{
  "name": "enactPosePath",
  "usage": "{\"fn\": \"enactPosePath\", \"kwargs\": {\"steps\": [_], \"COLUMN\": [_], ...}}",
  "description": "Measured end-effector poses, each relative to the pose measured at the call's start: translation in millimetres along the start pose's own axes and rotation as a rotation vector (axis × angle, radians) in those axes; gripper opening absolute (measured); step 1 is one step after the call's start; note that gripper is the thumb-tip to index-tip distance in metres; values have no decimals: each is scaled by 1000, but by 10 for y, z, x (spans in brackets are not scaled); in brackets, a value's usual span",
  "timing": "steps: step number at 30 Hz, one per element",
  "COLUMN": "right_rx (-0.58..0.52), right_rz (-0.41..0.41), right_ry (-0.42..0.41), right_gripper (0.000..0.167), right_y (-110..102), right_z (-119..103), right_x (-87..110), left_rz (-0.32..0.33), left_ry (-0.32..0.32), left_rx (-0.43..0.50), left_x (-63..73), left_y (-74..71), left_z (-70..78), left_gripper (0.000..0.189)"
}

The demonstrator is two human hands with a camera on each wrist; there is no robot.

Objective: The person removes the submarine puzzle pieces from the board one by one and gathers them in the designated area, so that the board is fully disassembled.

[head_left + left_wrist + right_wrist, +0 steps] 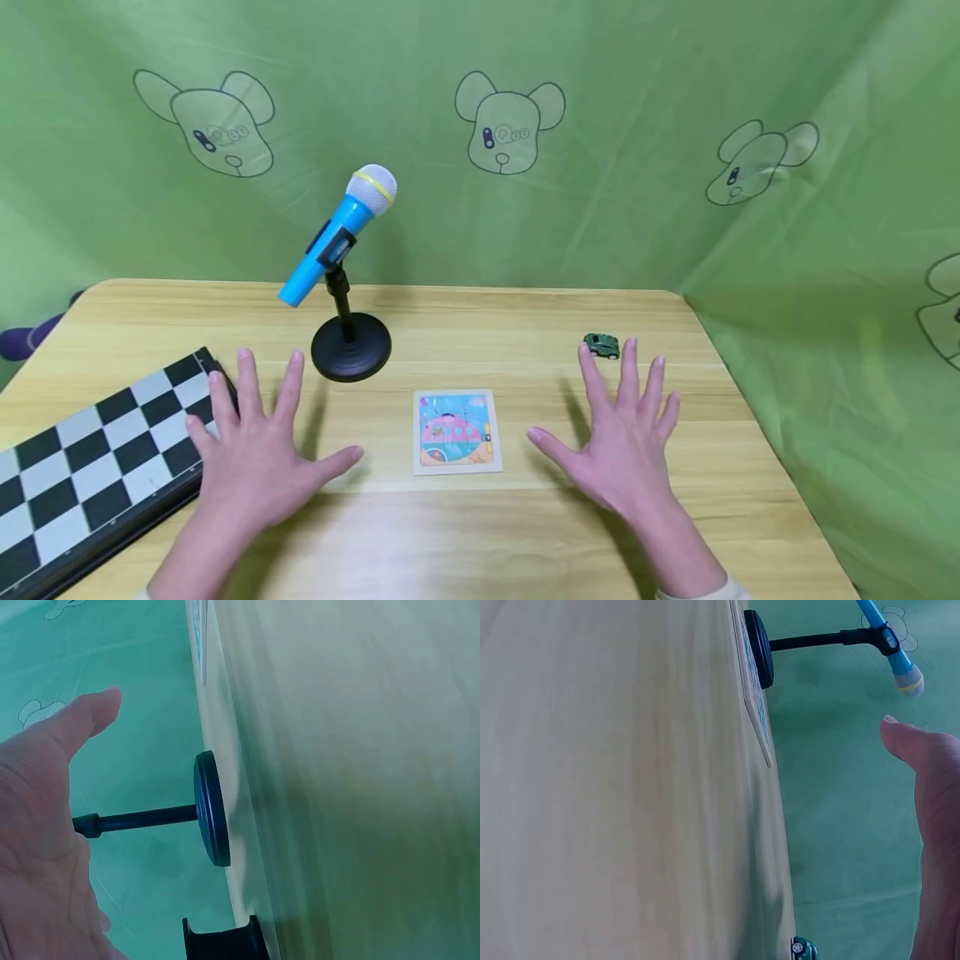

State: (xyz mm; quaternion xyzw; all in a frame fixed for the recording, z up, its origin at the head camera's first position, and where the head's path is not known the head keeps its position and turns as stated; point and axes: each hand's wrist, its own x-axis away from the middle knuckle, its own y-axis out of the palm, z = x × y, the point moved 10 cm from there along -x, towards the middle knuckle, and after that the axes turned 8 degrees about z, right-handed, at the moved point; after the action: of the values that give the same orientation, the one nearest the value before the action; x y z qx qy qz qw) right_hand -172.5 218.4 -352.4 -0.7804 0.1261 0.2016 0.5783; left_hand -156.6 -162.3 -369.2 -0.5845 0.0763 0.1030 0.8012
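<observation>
Both hands hover over the table with fingers spread, holding nothing. My left hand (258, 467) is beside the black-and-white checkered board (112, 450), its fingers overlapping the board's right end in the head view. My right hand (622, 446) is to the right, its index fingertip just below a small green toy car (602, 346) in that view. Between the hands lies a square picture puzzle (457, 433) with a pink submarine and a white border. Behind the left hand stands a blue toy microphone (330, 246), tilted in a clip on a black stand with a round base (351, 354).
The wooden table (450, 542) ends at the back against a green curtain (630, 225) printed with mouse-like heads; the curtain also runs along the right side. Something purple (33, 337) shows beyond the table's left edge.
</observation>
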Motion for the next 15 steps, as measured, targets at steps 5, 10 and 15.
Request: {"fn": "enactPosePath", "kwargs": {"steps": [5, 10, 15], "right_rx": [-67, -169, -309], "right_rz": [-7, -4, 17], "right_ry": [22, 37, 79], "right_gripper": [118, 118, 115], "right_y": [7, 24, 74], "right_z": [-52, -130, -197], "right_x": [3, -10, -25], "left_rz": [-43, -111, -180], "left_ry": [36, 51, 85], "left_rx": [21, 93, 134], "left_x": [-3, -2, 21], "left_y": [55, 148, 306], "left_z": [114, 270, 447], "left_gripper": [130, 128, 126]}}
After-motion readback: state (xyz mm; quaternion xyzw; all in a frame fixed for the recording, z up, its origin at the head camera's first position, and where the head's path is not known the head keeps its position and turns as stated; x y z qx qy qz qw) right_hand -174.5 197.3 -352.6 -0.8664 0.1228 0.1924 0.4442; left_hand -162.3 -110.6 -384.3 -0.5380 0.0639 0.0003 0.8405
